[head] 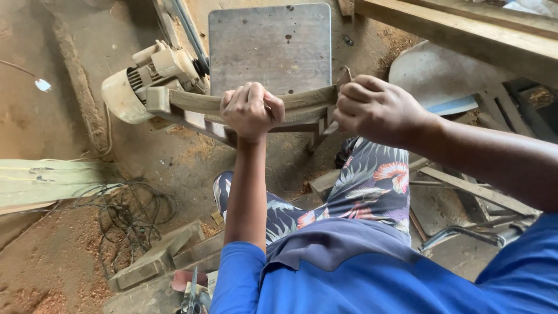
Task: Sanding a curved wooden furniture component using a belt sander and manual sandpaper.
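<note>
Our blue shirt [372,279] is closest. We grip a curved wooden piece [302,100] with both hands. Our left hand [251,110] is closed tight around its middle, and our right hand [375,109] is closed on its end, over the grey metal desk [270,46] beside a motor [152,75].

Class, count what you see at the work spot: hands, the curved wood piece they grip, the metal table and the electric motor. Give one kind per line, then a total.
Hands: 2, left and right
Curved wood piece: 1
Metal table: 1
Electric motor: 1
Total: 5
</note>
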